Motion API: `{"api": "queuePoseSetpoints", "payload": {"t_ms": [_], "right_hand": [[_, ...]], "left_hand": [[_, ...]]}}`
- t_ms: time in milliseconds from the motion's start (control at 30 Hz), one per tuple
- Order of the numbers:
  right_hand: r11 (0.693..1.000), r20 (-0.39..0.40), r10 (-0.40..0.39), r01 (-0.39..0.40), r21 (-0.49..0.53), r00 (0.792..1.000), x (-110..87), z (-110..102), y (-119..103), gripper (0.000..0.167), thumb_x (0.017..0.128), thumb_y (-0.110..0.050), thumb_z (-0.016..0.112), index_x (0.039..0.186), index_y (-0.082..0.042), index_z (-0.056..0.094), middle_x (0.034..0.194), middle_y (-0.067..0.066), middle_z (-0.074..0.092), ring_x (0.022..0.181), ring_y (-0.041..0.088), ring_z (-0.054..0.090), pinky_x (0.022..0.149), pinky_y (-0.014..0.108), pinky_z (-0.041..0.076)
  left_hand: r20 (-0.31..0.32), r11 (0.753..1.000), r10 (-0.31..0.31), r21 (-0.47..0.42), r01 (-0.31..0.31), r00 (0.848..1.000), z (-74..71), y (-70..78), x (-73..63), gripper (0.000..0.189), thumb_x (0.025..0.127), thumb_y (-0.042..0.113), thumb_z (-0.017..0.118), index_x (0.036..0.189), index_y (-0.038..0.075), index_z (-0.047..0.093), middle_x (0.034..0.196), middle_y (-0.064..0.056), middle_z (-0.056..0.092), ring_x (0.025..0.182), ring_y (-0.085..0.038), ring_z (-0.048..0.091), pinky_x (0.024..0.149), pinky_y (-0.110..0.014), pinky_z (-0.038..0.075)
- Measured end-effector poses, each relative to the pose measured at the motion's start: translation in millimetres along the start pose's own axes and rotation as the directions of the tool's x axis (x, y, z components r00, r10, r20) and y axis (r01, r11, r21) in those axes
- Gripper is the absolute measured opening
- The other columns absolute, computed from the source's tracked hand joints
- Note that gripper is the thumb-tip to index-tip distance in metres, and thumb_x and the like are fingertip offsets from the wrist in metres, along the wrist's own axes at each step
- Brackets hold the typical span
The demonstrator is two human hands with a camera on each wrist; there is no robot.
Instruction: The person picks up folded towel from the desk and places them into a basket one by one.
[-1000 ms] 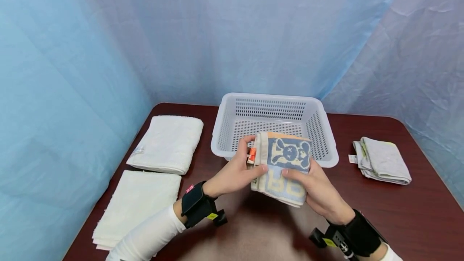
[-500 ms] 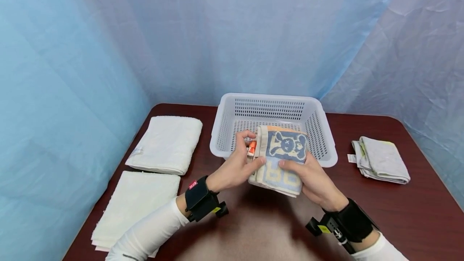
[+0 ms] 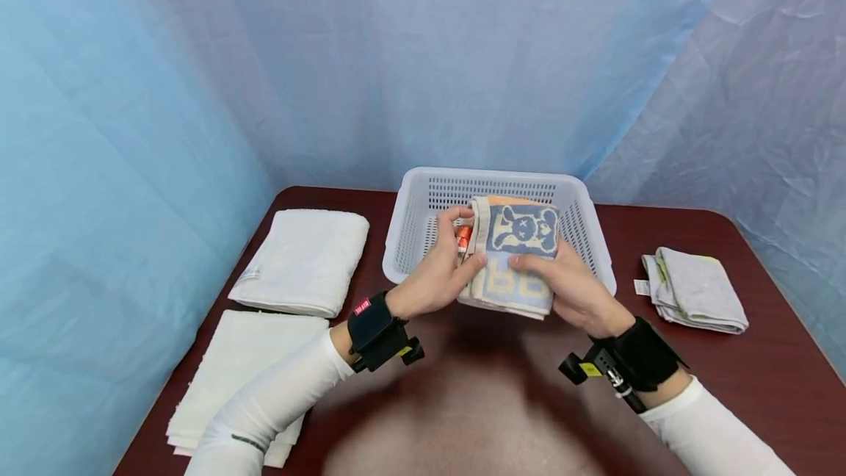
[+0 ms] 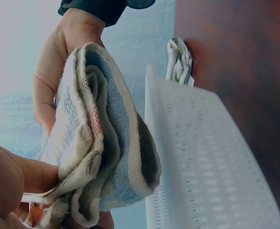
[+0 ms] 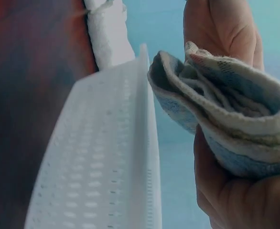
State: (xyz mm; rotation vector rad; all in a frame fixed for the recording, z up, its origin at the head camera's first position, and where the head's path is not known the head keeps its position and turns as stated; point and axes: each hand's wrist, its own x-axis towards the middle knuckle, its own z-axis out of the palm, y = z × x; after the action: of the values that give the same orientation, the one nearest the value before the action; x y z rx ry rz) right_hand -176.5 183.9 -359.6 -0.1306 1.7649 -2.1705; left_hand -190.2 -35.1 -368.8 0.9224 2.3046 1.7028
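A folded blue and cream towel (image 3: 522,230) with a bear pattern is held up by both hands over the front of the white plastic basket (image 3: 396,244). My left hand (image 3: 439,267) pinches its left edge, thumb on top, beside an orange tag (image 3: 464,236). On the other side my right hand (image 3: 575,281) grips the towel, thumb across the printed face and fingers underneath. The left wrist view shows the layered folds of the towel (image 4: 116,143) end-on. Seen from the right wrist, the towel (image 5: 226,109) bulges between thumb and fingers, outside the basket wall (image 5: 97,152).
Two white folded towels lie on the left of the dark red table (image 3: 463,417): one at the back (image 3: 304,259), one in front (image 3: 258,366). A grey folded towel (image 3: 697,289) with a white label lies at the right. Blue curtains (image 3: 423,57) hang behind.
Both hands have carried the bear towel forward, away from the body, so that it overlaps more of the basket. The grips stay the same, and the other towels have not moved.
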Motion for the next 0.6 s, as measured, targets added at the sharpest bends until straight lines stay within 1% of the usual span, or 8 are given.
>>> {"api": "queuePoseSetpoints", "payload": {"t_ms": [67,167,267,367,400,500,533,600], "right_hand": [[1.000,0.010,0.001,-0.001,-0.006,1.000,2.2,-2,-4,0.057,0.096,0.002,0.059,0.143,-0.017,0.034,0.115,-0.002,0.066,0.101,0.014,0.069,0.083,0.034,0.057],[1.000,0.025,0.003,-0.003,-0.012,1.000,4.5,-5,-8,0.059,0.097,0.000,0.058,0.146,-0.018,0.031,0.119,-0.002,0.065,0.103,0.014,0.069,0.084,0.034,0.057],[1.000,0.029,0.013,-0.013,-0.017,0.999,8.0,-5,-11,0.058,0.098,-0.001,0.058,0.146,-0.019,0.032,0.121,-0.002,0.063,0.104,0.014,0.069,0.085,0.034,0.056],[0.999,0.018,0.020,-0.019,-0.035,1.000,13.9,-6,-15,0.054,0.097,-0.001,0.059,0.143,-0.018,0.035,0.119,-0.001,0.063,0.102,0.014,0.069,0.084,0.033,0.056],[0.999,0.017,0.022,-0.021,-0.045,1.000,16.2,-6,-18,0.053,0.097,-0.001,0.060,0.142,-0.017,0.036,0.119,-0.001,0.063,0.102,0.013,0.069,0.084,0.033,0.057],[0.997,0.020,0.034,-0.033,-0.067,0.999,23.6,-8,-25,0.053,0.097,-0.002,0.061,0.141,-0.016,0.036,0.119,0.000,0.062,0.101,0.013,0.068,0.084,0.033,0.056],[0.996,0.026,0.039,-0.037,-0.076,0.999,26.1,-8,-28,0.053,0.097,-0.002,0.060,0.142,-0.015,0.036,0.119,0.000,0.062,0.100,0.014,0.069,0.084,0.033,0.056],[0.995,0.040,0.051,-0.048,-0.088,0.998,31.6,-10,-33,0.054,0.097,-0.003,0.060,0.144,-0.014,0.034,0.119,0.001,0.061,0.100,0.014,0.069,0.085,0.033,0.056]], "left_hand": [[0.001,1.000,0.001,0.015,-0.001,1.000,-1.8,2.2,4.1,0.054,0.104,0.005,0.047,0.140,0.012,0.007,0.133,-0.019,0.047,0.097,-0.020,0.063,0.081,-0.023,0.049],[0.010,1.000,0.005,0.016,-0.005,1.000,-3.8,4.0,8.7,0.055,0.104,0.004,0.046,0.141,0.012,0.007,0.133,-0.020,0.048,0.096,-0.021,0.064,0.080,-0.024,0.051],[0.015,1.000,0.003,0.017,-0.003,1.000,-6.0,5.0,13.2,0.053,0.104,0.003,0.046,0.139,0.012,0.008,0.132,-0.021,0.048,0.095,-0.023,0.065,0.076,-0.024,0.052],[0.004,0.998,0.009,0.068,-0.009,1.000,-8.5,6.1,18.7,0.047,0.104,0.003,0.046,0.134,0.009,0.010,0.136,-0.021,0.042,0.094,-0.022,0.061,0.075,-0.023,0.049],[-0.003,0.995,0.013,0.094,-0.013,1.000,-9.4,6.6,20.5,0.045,0.104,0.004,0.046,0.132,0.008,0.012,0.137,-0.021,0.038,0.089,-0.023,0.059,0.073,-0.023,0.047],[-0.024,0.986,0.024,0.167,-0.020,0.999,-12.5,7.1,27.3,0.040,0.104,0.005,0.047,0.128,0.005,0.015,0.140,-0.022,0.028,0.096,-0.023,0.049,0.078,-0.026,0.040],[-0.030,0.983,0.024,0.185,-0.018,0.999,-13.6,7.3,29.6,0.039,0.104,0.005,0.047,0.128,0.005,0.016,0.139,-0.022,0.027,0.096,-0.025,0.047,0.078,-0.027,0.038],[-0.035,0.975,0.031,0.221,-0.023,0.999,-16.1,7.7,35.0,0.039,0.104,0.005,0.046,0.131,0.004,0.017,0.144,-0.021,0.023,0.108,-0.027,0.043,0.083,-0.029,0.036]]}}
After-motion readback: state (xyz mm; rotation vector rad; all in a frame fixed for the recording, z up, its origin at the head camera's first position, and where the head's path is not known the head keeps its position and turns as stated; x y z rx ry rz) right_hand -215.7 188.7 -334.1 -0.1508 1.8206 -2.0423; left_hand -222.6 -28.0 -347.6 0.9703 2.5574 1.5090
